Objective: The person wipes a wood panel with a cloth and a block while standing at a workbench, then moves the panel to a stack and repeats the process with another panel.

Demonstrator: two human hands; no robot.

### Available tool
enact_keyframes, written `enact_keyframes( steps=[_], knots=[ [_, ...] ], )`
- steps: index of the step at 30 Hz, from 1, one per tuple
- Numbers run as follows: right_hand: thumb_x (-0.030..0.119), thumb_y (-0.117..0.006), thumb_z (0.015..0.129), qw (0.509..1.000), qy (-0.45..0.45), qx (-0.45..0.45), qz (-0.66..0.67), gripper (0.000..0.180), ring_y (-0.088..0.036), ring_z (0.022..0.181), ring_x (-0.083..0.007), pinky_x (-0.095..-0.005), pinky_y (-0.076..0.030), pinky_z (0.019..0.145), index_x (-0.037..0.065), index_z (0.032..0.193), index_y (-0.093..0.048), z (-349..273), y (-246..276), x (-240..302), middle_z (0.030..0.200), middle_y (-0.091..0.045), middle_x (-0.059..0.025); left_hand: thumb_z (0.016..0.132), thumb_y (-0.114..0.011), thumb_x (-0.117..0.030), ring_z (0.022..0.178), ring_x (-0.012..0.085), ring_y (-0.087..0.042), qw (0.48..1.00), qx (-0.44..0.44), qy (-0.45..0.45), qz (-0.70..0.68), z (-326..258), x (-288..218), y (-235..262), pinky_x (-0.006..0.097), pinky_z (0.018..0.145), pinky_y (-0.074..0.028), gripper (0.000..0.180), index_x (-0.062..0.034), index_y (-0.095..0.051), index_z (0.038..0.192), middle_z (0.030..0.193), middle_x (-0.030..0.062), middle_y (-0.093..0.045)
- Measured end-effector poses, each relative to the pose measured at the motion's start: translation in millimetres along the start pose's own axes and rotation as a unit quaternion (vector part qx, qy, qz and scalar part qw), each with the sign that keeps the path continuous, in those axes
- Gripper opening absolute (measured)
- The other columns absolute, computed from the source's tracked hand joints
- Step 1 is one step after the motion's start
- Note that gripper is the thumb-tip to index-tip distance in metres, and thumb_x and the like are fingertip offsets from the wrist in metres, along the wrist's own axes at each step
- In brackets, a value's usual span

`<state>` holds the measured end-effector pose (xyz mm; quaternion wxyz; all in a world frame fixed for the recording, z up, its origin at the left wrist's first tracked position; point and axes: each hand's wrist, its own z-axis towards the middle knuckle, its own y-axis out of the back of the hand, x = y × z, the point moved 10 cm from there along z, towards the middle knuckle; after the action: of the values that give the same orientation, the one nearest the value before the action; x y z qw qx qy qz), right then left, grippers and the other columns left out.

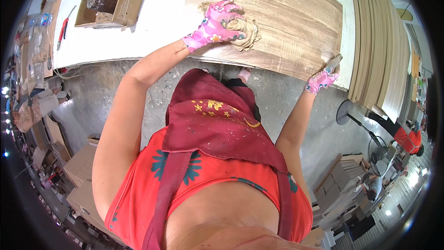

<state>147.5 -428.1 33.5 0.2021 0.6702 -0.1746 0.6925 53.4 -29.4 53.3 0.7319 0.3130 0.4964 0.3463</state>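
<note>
A wood-grain board lies flat on a white worktable. My left hand, in a pink flowered glove, presses a crumpled beige cloth onto the left part of the board, with the fingers curled over it. At the board's near right corner is my right hand, in a matching glove. Its fingers are closed around a flat, greyish scraper-like tool, whose end points up and away from me. The grip end of that tool is hidden in the glove.
Right of the board stands a tall stack of panels. A cardboard box holding a brown jar sits at the far left, near a red-handled tool. A fan stands on the floor at right, near another person.
</note>
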Motion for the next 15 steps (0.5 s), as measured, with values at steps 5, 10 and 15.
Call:
enact_keyframes(
  steps=[5,10,15],
  knots=[
    [0.026,-0.060,0.092,0.998,0.046,0.004,-0.049,0.050,-0.055,0.107,-0.0207,-0.0291,-0.048,0.084,-0.003,0.129,-0.045,-3,-6,1,0.125,-0.052,-0.0152,0.072,-0.072,-0.033,0.128,0.0240,-0.042,0.998,0.052,0.023,0.028,0,-13,-42,0.048,0.113,-0.013,0.071,-0.0267,-0.044,0.137,0.134,0.0078,-0.051],
    [0.020,-0.057,0.090,0.990,0.063,0.120,0.034,0.044,-0.057,0.107,-0.0227,-0.0330,-0.049,0.087,0.000,0.128,-0.047,-14,-33,1,0.127,-0.053,-0.0165,0.067,-0.072,-0.025,0.108,0.0220,-0.055,0.997,-0.063,0.020,-0.048,-13,-30,-35,0.045,0.104,-0.032,0.055,-0.0227,-0.060,0.120,0.111,0.0044,-0.061],
    [0.029,-0.057,0.089,0.816,0.307,0.409,-0.269,0.048,-0.055,0.113,-0.0305,-0.0401,-0.049,0.095,0.007,0.131,-0.049,-161,-186,73,0.123,-0.056,-0.0161,0.061,-0.069,-0.017,0.100,0.0215,-0.057,0.993,-0.108,0.011,-0.054,-19,-37,-14,0.040,0.093,-0.042,0.052,-0.0175,-0.063,0.113,0.097,0.0043,-0.060]
  ],
)
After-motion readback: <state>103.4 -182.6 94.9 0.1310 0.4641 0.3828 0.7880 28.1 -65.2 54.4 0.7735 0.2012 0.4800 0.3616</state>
